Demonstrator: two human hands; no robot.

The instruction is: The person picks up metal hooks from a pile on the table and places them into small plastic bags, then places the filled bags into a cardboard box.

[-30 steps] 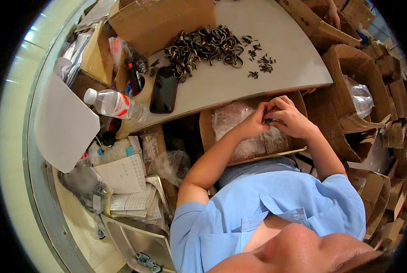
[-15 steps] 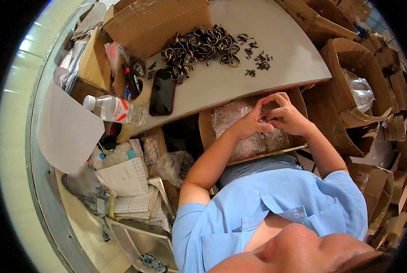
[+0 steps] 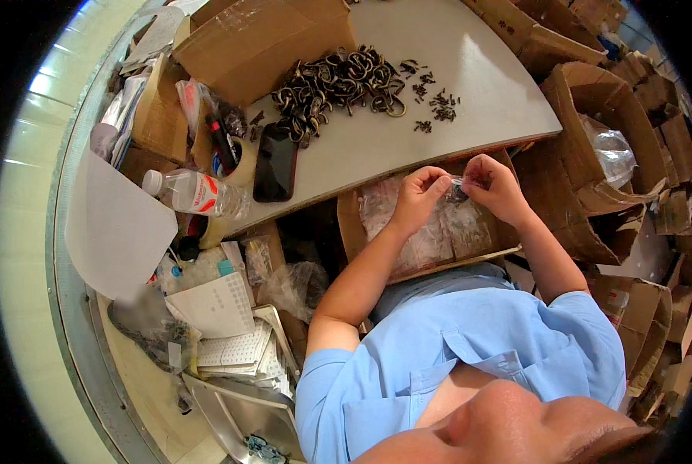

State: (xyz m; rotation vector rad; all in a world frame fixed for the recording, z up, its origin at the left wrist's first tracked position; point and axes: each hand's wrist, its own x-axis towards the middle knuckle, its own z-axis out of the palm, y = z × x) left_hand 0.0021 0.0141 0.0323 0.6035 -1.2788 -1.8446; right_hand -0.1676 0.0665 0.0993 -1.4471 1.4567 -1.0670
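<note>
Between both hands, over an open cardboard box (image 3: 349, 224) at my lap, is a small clear plastic bag (image 3: 457, 190) with something dark in it. My left hand (image 3: 422, 197) pinches one side of the bag between thumb and fingers. Its other side is gripped by my right hand (image 3: 494, 189), fingers curled in. Beneath them, the box holds several flat clear plastic packets (image 3: 423, 243). On the table (image 3: 493, 85) ahead lies a heap of bronze-coloured metal rings or buckles (image 3: 334, 89). Small dark screw-like pieces (image 3: 443, 107) lie in little groups to the right of it.
A black phone (image 3: 275, 164) lies near the table's left edge, with a clear water bottle (image 3: 199, 193) on its side next to it. Cardboard boxes (image 3: 601, 147) crowd the right. Papers (image 3: 230, 325) and a metal tray (image 3: 242, 410) are at lower left.
My hands have moved apart slightly, from fingertips meeting over the small item to gripping the bag from both sides. The bag now shows stretched between them.
</note>
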